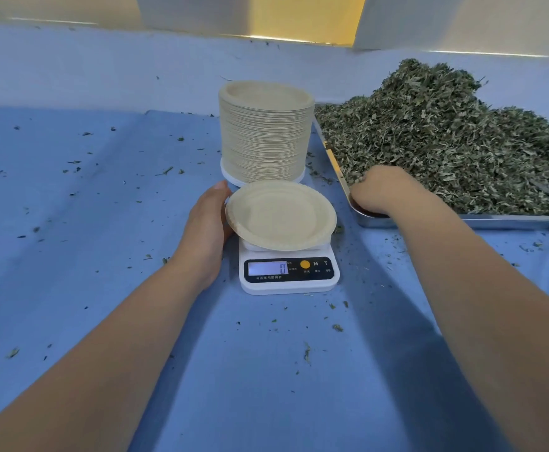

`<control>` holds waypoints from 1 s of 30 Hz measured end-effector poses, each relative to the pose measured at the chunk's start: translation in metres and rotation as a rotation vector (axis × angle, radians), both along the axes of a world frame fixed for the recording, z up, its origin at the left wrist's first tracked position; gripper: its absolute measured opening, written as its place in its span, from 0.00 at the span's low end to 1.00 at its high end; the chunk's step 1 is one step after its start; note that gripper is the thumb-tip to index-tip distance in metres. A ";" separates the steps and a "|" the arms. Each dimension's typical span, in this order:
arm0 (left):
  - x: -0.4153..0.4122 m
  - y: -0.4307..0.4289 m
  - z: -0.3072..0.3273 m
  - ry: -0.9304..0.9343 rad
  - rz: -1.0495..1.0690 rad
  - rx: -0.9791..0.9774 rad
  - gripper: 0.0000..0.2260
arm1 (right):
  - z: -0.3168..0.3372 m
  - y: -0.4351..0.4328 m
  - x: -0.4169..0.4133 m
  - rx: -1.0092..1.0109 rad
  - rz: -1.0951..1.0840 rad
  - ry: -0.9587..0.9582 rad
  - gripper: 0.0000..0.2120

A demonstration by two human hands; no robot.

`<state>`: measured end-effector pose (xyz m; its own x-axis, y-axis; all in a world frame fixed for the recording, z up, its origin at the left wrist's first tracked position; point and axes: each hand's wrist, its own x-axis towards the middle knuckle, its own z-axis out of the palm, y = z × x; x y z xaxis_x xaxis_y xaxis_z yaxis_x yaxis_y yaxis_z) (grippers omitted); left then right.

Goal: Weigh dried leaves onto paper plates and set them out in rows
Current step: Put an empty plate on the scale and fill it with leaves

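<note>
At lower centre, your white digital kitchen scale (289,275) reads zero under one round beige paper plate (281,215), which overhangs its left side. Your left hand (206,223) lies against the plate's left rim; its fingers are hidden, so its grip cannot be told. At right, your right hand (380,190) curls into the dried green leaves (446,135) in the steel tray (511,220). The tall stack of plates (265,132) stands behind. Risks: a touching hand falsifies the weight, the overhanging plate may tip, and leaves may scatter in transit.
</note>
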<state>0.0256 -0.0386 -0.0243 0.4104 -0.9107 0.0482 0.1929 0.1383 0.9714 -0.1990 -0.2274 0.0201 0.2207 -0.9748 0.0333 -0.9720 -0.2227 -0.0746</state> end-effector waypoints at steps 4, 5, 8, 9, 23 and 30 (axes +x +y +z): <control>0.002 -0.003 -0.004 0.014 0.006 0.013 0.26 | 0.005 0.009 -0.001 -0.247 0.001 -0.134 0.15; 0.003 -0.003 -0.005 0.006 0.012 0.008 0.26 | 0.004 0.011 0.000 -0.227 0.006 -0.106 0.18; 0.005 -0.005 -0.008 0.002 0.010 0.009 0.26 | -0.003 0.017 0.004 0.057 0.019 -0.048 0.34; 0.006 -0.005 -0.009 -0.009 0.012 0.013 0.26 | -0.005 0.018 0.004 0.102 0.038 -0.054 0.35; 0.011 -0.012 -0.017 -0.022 0.032 0.027 0.22 | -0.018 0.026 0.005 0.000 0.061 -0.029 0.33; 0.008 -0.010 -0.010 -0.039 0.010 0.041 0.12 | -0.020 0.026 0.002 -0.159 0.030 -0.235 0.26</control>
